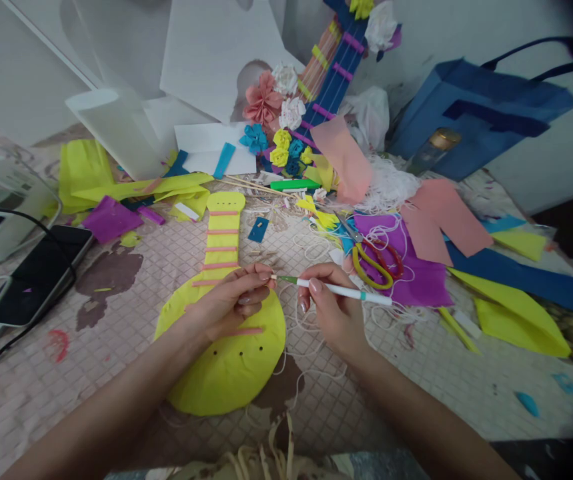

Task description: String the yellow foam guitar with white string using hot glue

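Observation:
My right hand point(333, 303) grips a white marker point(336, 289) with a teal band and a green tip end pointing left. Between the fingertips of my left hand point(241, 293) is a small pale piece point(273, 277), too small to name surely; the marker's tip meets it or nearly so. Beneath my left hand lies a yellow paper-covered guitar shape point(221, 380), its neck pointing away from me. Pink strips cross its neck and body, and dark dots show on the body. My left hand and forearm hide part of it.
Red-and-yellow-handled scissors point(373, 267) lie among white string and purple paper point(423, 283) on the right. A decorated blue guitar point(333, 80) and a blue bag point(481, 113) stand behind. A phone point(36, 273) with cables is at left.

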The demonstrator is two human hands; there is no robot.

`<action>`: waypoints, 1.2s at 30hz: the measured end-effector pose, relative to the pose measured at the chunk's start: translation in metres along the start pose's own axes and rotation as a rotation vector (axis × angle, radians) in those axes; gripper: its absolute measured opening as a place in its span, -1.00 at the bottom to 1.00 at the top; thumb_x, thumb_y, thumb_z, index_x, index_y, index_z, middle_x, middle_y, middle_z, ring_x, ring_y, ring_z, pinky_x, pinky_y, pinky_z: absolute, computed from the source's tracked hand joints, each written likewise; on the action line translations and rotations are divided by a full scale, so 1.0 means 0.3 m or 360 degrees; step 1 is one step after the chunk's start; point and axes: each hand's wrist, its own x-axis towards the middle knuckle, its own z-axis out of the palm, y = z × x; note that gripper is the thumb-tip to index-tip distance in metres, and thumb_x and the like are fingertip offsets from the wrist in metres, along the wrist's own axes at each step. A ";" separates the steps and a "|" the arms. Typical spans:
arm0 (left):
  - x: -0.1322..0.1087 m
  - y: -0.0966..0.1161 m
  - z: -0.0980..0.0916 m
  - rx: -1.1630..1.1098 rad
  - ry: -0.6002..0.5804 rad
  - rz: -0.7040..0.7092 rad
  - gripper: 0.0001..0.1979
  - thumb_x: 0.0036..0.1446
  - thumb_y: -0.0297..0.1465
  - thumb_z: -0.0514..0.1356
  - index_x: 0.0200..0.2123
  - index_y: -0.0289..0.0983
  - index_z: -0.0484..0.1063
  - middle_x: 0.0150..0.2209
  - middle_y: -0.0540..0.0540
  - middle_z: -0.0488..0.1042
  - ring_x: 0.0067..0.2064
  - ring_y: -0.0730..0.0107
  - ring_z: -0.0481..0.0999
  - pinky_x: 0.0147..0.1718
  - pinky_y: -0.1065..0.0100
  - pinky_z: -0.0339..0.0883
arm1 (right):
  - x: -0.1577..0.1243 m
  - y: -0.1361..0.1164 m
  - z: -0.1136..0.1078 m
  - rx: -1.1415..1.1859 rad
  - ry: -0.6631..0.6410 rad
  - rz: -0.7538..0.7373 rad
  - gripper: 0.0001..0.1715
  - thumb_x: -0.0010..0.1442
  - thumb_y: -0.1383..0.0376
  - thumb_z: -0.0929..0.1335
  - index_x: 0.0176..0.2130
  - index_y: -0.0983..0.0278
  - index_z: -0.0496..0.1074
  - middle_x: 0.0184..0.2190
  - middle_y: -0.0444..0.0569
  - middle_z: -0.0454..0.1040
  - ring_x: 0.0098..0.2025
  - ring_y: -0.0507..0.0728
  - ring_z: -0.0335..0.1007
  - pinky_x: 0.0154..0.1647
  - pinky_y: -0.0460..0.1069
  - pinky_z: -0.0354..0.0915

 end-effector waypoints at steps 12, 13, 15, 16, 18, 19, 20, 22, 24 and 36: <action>-0.002 -0.013 -0.004 0.0781 -0.0003 0.0356 -0.78 0.06 -0.32 0.31 -0.24 -0.29 0.45 -0.40 -0.04 0.57 -0.67 0.72 0.06 -0.69 0.55 -0.11 | 0.001 -0.002 0.001 0.0002 0.0000 0.0033 -0.92 0.24 0.25 0.33 -0.28 0.21 0.42 -0.54 -0.21 0.40 -0.56 -0.07 0.26 -0.57 -0.14 0.22; -0.004 -0.014 -0.001 0.0865 0.0000 0.0385 -0.78 0.07 -0.32 0.30 -0.23 -0.29 0.45 -0.40 -0.05 0.58 -0.65 0.70 0.13 -0.67 0.55 -0.03 | 0.001 -0.002 0.002 -0.0002 -0.0005 0.0040 -0.92 0.24 0.26 0.33 -0.28 0.21 0.42 -0.54 -0.21 0.39 -0.56 -0.07 0.26 -0.56 -0.14 0.22; -0.006 -0.015 0.004 0.1009 0.0007 0.0463 -0.81 0.08 -0.33 0.29 -0.26 -0.30 0.47 -0.39 -0.06 0.58 -0.54 0.60 0.34 -0.55 0.52 0.18 | 0.001 -0.002 0.003 -0.0016 -0.0018 0.0055 -0.92 0.24 0.26 0.33 -0.29 0.21 0.42 -0.55 -0.22 0.39 -0.56 -0.07 0.26 -0.57 -0.14 0.22; -0.007 -0.015 0.005 0.1062 0.0018 0.0512 -0.84 0.07 -0.34 0.29 -0.29 -0.30 0.47 -0.39 -0.07 0.58 -0.46 0.52 0.43 -0.47 0.48 0.26 | 0.001 -0.003 0.003 -0.0025 -0.0025 0.0061 -0.92 0.24 0.26 0.33 -0.29 0.21 0.42 -0.55 -0.21 0.39 -0.56 -0.07 0.26 -0.57 -0.14 0.22; -0.006 -0.016 0.004 0.1155 0.0072 0.0613 -0.86 0.05 -0.35 0.29 -0.33 -0.30 0.47 -0.39 -0.06 0.56 -0.37 0.45 0.48 -0.38 0.44 0.30 | 0.000 -0.003 0.002 -0.0048 -0.0026 0.0055 -0.92 0.24 0.26 0.33 -0.29 0.22 0.42 -0.55 -0.21 0.39 -0.55 -0.06 0.27 -0.57 -0.14 0.22; -0.005 -0.017 0.001 0.1208 0.0110 0.0651 -0.87 0.04 -0.36 0.29 -0.34 -0.29 0.47 -0.41 -0.04 0.54 -0.40 0.46 0.45 -0.42 0.44 0.27 | 0.000 -0.004 0.002 -0.0056 -0.0017 0.0042 -0.92 0.24 0.26 0.33 -0.29 0.21 0.42 -0.55 -0.21 0.40 -0.55 -0.06 0.27 -0.57 -0.14 0.22; -0.004 -0.018 -0.002 0.1264 0.0149 0.0680 -0.87 0.03 -0.36 0.29 -0.35 -0.29 0.47 -0.43 -0.02 0.52 -0.46 0.50 0.39 -0.48 0.46 0.22 | 0.000 -0.004 0.000 -0.0058 -0.0007 0.0026 -0.92 0.24 0.26 0.33 -0.29 0.21 0.42 -0.54 -0.21 0.40 -0.55 -0.06 0.27 -0.57 -0.13 0.22; 0.000 -0.020 -0.008 0.1361 0.0209 0.0717 -0.87 0.03 -0.35 0.29 -0.36 -0.29 0.47 -0.46 0.01 0.46 -0.54 0.57 0.25 -0.57 0.47 0.08 | 0.000 -0.005 -0.002 -0.0048 0.0013 -0.0008 -0.91 0.24 0.26 0.32 -0.28 0.21 0.43 -0.52 -0.20 0.41 -0.54 -0.06 0.27 -0.56 -0.13 0.23; 0.003 -0.021 -0.012 0.1410 0.0228 0.0745 -0.87 0.03 -0.35 0.29 -0.36 -0.29 0.47 -0.46 0.01 0.43 -0.55 0.59 0.19 -0.58 0.47 0.02 | 0.000 -0.004 -0.003 -0.0037 0.0019 -0.0028 -0.91 0.24 0.26 0.32 -0.28 0.20 0.42 -0.52 -0.21 0.40 -0.54 -0.07 0.27 -0.55 -0.13 0.23; -0.004 -0.016 -0.005 0.1472 0.0278 0.0855 -0.87 0.03 -0.35 0.28 -0.40 -0.30 0.44 -0.52 0.03 0.37 -0.55 0.57 0.17 -0.58 0.46 0.04 | 0.000 -0.005 -0.003 -0.0083 0.0000 0.0009 -0.92 0.24 0.27 0.32 -0.28 0.20 0.43 -0.53 -0.21 0.41 -0.55 -0.07 0.28 -0.55 -0.13 0.24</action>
